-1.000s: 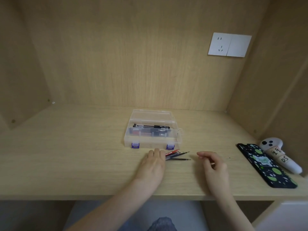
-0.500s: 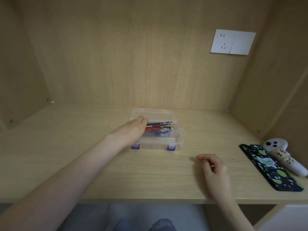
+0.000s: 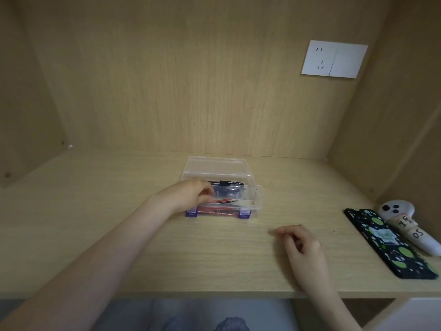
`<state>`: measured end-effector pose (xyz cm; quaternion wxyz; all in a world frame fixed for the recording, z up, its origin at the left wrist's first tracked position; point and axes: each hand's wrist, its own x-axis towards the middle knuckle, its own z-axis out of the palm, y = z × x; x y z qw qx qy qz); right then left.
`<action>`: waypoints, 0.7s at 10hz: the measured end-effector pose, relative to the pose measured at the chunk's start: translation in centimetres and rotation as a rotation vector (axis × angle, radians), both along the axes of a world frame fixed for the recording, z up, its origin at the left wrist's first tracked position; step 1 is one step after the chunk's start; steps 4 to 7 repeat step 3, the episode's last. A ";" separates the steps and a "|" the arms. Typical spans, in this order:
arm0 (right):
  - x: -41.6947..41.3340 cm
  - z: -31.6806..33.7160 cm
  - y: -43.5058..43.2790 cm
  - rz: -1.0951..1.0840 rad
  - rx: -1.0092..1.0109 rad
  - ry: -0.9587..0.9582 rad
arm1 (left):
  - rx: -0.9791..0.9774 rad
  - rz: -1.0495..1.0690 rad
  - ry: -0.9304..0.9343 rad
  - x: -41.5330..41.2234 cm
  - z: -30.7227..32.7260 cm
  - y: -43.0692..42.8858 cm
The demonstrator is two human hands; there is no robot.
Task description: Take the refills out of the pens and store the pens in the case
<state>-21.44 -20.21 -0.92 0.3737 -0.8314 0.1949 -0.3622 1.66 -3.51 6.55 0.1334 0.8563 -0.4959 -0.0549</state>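
While the left forearm runs up from the lower left of the frame, the left hand (image 3: 188,194) sits at the left end of the case (image 3: 256,199), just left of centre. Its fingers are curled round the near ends of a thin bundle of refills (image 3: 224,200), red among them. The bundle sticks out to the right of the hand, over the case's open front half. The case is clear plastic with two purple latches (image 3: 191,213) on its front wall, and it stands on the wooden desk (image 3: 119,235) with its lid open and tipped back. A black pen (image 3: 230,183) lies along the back of the case, and more red pieces show through the front wall, too blurred to name. Right of centre and lower, the right hand (image 3: 303,249) rests on the desk, fingers loosely curled and holding nothing. At the right edge lie a dark phone (image 3: 391,244) with green spots and, just beside it, a white controller (image 3: 405,225). A white socket (image 3: 334,59) sits on the wall at upper right.
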 end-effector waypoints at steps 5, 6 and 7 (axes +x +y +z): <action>-0.1 -0.1 -0.1 -0.014 0.043 0.017 | -0.678 0.169 0.225 -2.2 -0.1 2.9; -0.1 -0.1 -0.1 -0.014 0.043 0.017 | -0.678 0.169 0.225 -2.2 -0.1 2.9; -0.1 -0.1 -0.1 -0.014 0.043 0.017 | -0.678 0.169 0.225 -2.2 -0.1 2.9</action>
